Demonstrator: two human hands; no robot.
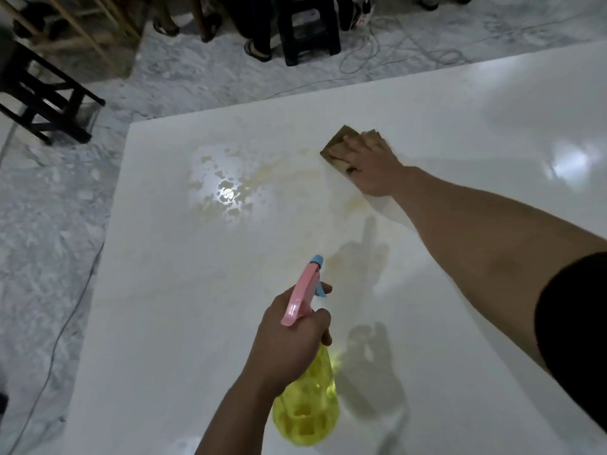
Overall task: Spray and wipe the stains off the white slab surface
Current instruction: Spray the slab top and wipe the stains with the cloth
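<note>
A large glossy white slab (184,323) fills most of the view. Yellowish-brown stains (230,188) are smeared across its far middle, wet and glinting under a light. My left hand (289,339) grips a spray bottle (308,402) with a yellow body, a pink head and a blue nozzle, held above the slab's near middle with the nozzle pointing away. My right hand (371,165) presses flat on a brown cloth (338,147) at the right edge of the stained patch.
Grey marbled floor surrounds the slab. A thin cable (59,326) runs along the floor on the left. A dark stool (46,93) stands at far left, another dark stool (308,31) and a power strip (364,11) with white cords at the top.
</note>
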